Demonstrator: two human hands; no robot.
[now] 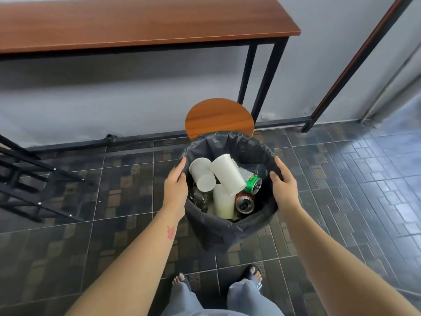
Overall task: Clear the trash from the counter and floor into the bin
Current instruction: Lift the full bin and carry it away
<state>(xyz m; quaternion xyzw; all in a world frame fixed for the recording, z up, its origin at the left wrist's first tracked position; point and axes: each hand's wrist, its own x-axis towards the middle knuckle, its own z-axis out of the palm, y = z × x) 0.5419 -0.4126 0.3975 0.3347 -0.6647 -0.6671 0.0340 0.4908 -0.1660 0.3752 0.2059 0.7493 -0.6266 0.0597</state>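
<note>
Both hands on the bin rim

Left hand (pixel 175 181) fingers curl over the liner at 9 o'clock, right hand (pixel 282 181) grips it at 3. Bin (pixel 227 231) sits on the floor, holding white cups (pixel 224 176), a green can (pixel 252 184), a red can (pixel 244 202).

Left hand (pixel 175 183) and right hand (pixel 283 181) extended forward, fingers curled.

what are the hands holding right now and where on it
Both hands grip the bin by its bag-lined rim: left hand on the left edge, right hand on the right edge.
</note>
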